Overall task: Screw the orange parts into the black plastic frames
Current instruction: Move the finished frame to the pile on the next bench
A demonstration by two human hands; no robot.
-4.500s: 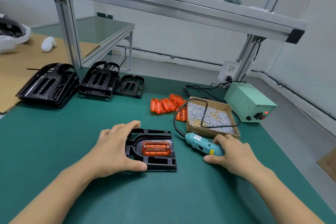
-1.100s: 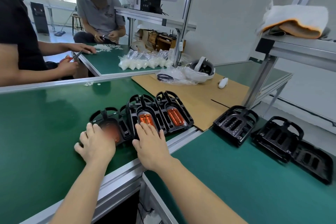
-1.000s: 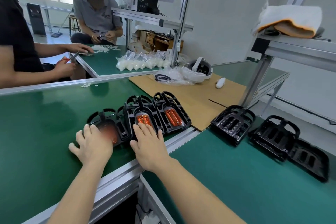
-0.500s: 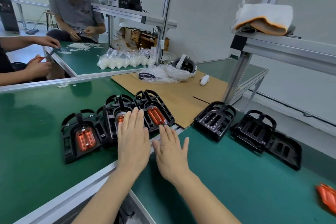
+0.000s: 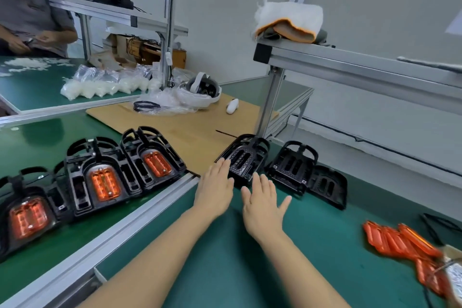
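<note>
Both my hands are out flat over the green mat, fingers straight and spread, grasping nothing. My left hand has its fingertips at the near left edge of the nearest empty frame stack; whether they touch it I cannot tell. My right hand hovers just at that stack's six o'clock, thumb splayed toward three. I judge the flat, paired reach is meant to bracket the stack from both sides so one bare frame can be drawn toward me.

The task's things lie in three groups. Finished frames with orange inserts sit in a row on the neighbouring table at nine o'clock of my hands, parked off my work mat, probably to keep done pieces apart. More empty black frames lie at two o'clock, beside the stack I am reaching for. Loose orange parts are heaped at four o'clock, blurred, next to what looks like the corner of the screw box.

Half a second ago my left palm lay over the middle finished frame and my right hovered over the table seam. Now both have swung right, off the finished row and onto the empty stack, and the orange heap has come further into view.
</note>
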